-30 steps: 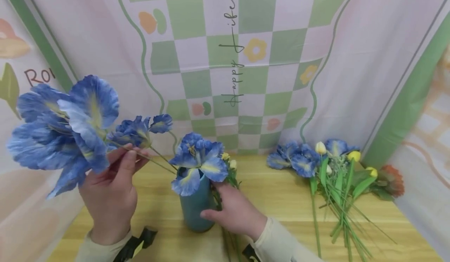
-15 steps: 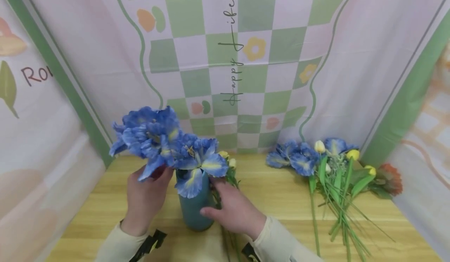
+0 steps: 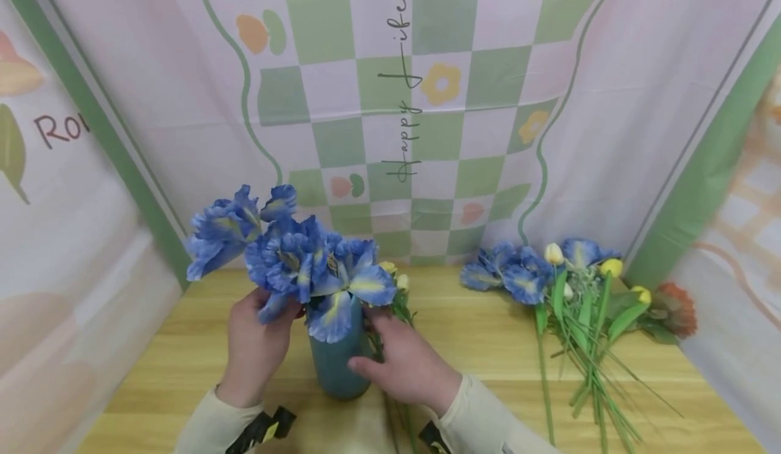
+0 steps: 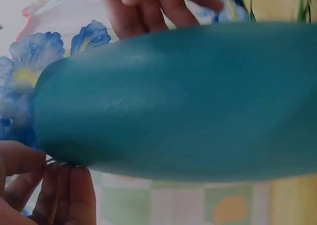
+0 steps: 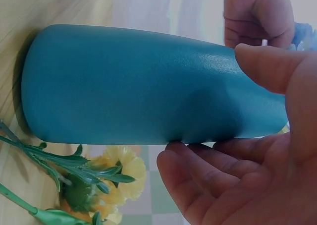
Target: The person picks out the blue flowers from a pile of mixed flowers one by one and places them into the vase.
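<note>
A teal vase stands upright on the table, with an open blue iris over its mouth. My left hand is at the rim's left side. Its thumb and fingers pinch a thin stem there, as the left wrist view shows on the fingers. Blue iris heads lean out above that hand, hiding part of the fingers in the head view. My right hand holds the vase from the right, fingers along its side and thumb reaching across the front.
On the right lie blue irises, white and yellow tulips with crossing green stems, and an orange flower. Yellow flowers lie right beside the vase. A checked cloth hangs behind the table.
My left hand has brought the blue irises from the far left in to the vase's rim, and their heads have tilted a little left. My right hand stays on the vase.
</note>
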`<state>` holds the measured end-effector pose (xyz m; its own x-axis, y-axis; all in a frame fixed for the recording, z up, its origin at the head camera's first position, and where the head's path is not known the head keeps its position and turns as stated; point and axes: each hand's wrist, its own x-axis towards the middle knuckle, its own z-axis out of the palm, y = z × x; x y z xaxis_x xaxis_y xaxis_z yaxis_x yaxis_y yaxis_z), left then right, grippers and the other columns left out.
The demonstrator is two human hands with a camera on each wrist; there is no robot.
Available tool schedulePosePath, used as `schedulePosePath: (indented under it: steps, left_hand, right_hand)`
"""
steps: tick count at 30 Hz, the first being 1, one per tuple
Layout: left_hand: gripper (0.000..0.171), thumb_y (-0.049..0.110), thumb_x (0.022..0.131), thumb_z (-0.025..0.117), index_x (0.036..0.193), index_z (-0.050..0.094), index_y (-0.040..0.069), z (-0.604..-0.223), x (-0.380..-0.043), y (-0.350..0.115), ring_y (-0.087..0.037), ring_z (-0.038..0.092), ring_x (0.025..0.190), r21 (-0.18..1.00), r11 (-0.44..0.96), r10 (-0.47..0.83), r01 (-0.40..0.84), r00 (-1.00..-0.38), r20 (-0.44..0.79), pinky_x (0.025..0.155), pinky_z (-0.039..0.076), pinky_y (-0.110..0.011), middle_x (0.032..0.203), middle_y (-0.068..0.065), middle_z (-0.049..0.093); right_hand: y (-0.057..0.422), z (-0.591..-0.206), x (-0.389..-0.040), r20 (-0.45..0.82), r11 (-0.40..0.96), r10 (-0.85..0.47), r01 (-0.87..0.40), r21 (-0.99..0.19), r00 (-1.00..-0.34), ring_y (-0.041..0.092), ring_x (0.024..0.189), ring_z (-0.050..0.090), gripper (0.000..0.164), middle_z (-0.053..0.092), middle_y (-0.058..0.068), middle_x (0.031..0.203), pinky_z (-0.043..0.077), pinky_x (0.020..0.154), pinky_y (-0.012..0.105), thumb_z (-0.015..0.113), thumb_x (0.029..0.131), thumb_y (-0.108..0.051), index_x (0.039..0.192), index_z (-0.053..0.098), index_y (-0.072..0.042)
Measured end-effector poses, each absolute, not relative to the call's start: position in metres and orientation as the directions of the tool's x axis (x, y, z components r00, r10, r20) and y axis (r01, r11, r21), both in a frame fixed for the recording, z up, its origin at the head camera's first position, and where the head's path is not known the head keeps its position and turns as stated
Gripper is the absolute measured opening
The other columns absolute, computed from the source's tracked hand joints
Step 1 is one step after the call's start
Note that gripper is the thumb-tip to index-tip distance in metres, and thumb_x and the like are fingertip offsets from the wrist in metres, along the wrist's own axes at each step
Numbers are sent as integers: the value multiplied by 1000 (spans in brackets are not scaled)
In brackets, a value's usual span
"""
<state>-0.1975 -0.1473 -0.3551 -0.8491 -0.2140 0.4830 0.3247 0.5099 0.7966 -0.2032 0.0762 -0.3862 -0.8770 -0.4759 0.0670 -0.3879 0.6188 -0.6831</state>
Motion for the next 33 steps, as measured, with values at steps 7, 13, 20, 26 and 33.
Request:
schedulePosePath:
  steps: [7,13,20,26,33]
  left_hand:
    - [10,-3,96,61,94,71,-2,-372,-200,-151,-14,63,79,881,371,-208,294,-898,387,70,55,-26,89,-9,70]
    - [11,-6,92,61,102,67,-5,-396,-198,-158,-10,60,85,878,245,-48,411,-899,434,76,52,-23,94,-2,67]
    - [94,30,87,80,153,22,-4,-413,-197,-156,-47,45,129,965,246,141,95,-988,61,100,49,-46,152,-29,32]
    - [110,49,76,84,148,27,-13,-421,-201,-154,-47,50,124,922,386,90,-10,-995,-49,99,48,-53,143,-35,42]
    - [95,36,77,87,147,36,-4,-424,-204,-157,-41,53,124,963,263,142,54,-990,17,99,50,-46,141,-24,50]
  right_hand:
    - [76,-387,-202,68,610,-476,-385,-693,-877,30,125,53,87,49,14,145,44,105,51,66,92,-53,155,30,-5]
    - [76,-389,-201,101,620,-463,-403,-674,-881,30,125,53,84,50,15,145,42,107,51,67,93,-49,155,31,-5]
    - [85,-397,-202,123,616,-470,-425,-663,-874,31,125,53,78,47,15,147,43,106,51,67,94,-42,153,34,-2]
    - [130,-411,-209,115,710,-380,-369,-600,-918,29,115,60,63,55,14,138,50,97,51,67,95,-36,144,47,-1]
    - [216,-417,-225,121,871,-220,-251,-423,-968,33,99,65,39,64,19,118,56,84,53,67,93,-18,125,61,3]
